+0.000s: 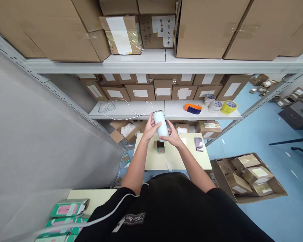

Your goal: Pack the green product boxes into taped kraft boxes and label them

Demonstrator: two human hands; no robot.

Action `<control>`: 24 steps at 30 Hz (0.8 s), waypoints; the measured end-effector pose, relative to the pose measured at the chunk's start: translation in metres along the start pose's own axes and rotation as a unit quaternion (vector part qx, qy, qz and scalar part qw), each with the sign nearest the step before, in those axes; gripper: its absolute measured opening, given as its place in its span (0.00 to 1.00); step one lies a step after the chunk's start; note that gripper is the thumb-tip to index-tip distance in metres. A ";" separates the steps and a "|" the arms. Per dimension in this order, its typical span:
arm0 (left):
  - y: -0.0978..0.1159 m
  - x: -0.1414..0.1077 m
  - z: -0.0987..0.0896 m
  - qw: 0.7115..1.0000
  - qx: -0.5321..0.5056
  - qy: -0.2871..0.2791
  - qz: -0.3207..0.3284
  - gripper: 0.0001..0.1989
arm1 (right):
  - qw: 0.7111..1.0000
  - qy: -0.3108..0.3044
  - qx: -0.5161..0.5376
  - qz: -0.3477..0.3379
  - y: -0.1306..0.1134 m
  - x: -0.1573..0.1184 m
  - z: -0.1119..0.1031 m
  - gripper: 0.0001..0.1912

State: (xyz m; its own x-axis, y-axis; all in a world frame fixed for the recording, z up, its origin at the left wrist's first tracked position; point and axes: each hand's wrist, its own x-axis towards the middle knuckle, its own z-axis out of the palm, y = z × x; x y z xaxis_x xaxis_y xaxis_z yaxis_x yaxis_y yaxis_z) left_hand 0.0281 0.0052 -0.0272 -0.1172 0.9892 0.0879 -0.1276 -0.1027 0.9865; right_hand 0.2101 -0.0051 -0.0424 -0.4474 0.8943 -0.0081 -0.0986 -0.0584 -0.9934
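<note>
Between my two hands I hold a pale blue tumbler (160, 123) with a metal rim, tilted a little to the left, above the cream table (151, 163). My left hand (150, 127) is closed on its left side, the thumb lying across the front. My right hand (173, 134) grips the lower right side, its thumb near the base. Just below the tumbler, a small green and brown box (161, 149) stands on the table with its top flaps up and a dark inside. A thin, whitish scrap (169, 165) lies at the table's near edge.
A metal shelf (164, 112) rises behind the table, bearing tape rolls (215, 105), a white cable (131, 111) and labelled cartons (140, 92). A phone (199, 144) lies at the table's right. A large carton (272, 196) of boxes stands right; green boxes (65, 210) are stacked lower left.
</note>
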 end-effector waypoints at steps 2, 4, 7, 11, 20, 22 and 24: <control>0.001 0.003 -0.003 1.000 0.006 0.004 0.003 0.65 | 0.999 0.026 -0.018 -0.015 0.004 0.000 0.003 0.76; 0.001 0.004 -0.006 1.000 0.003 -0.001 -0.008 0.67 | 1.000 0.015 -0.016 -0.017 0.007 0.001 0.005 0.76; -0.001 0.005 -0.011 0.999 -0.014 -0.031 -0.037 0.66 | 1.000 -0.014 0.008 0.007 0.011 0.002 0.006 0.70; -0.004 0.004 -0.014 0.999 0.012 -0.027 -0.030 0.67 | 0.999 0.031 -0.018 0.003 0.018 0.003 0.008 0.72; -0.017 0.007 -0.024 0.998 0.005 -0.059 -0.006 0.62 | 0.999 0.018 -0.019 0.036 0.025 0.009 0.006 0.71; -0.020 0.006 -0.026 0.998 0.016 -0.060 0.002 0.63 | 0.999 0.023 -0.038 0.030 0.025 0.010 0.005 0.72; -0.022 0.006 -0.028 0.997 0.017 -0.076 -0.003 0.62 | 0.999 0.014 -0.037 0.031 0.026 0.012 0.005 0.71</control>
State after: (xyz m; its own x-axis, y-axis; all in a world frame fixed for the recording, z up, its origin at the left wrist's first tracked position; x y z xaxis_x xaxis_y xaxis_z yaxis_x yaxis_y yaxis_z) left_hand 0.0028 0.0101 -0.0524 0.0347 0.9945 0.0991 -0.0942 -0.0954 0.9910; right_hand 0.1979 0.0020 -0.0681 -0.4248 0.9024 -0.0724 -0.0057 -0.0827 -0.9966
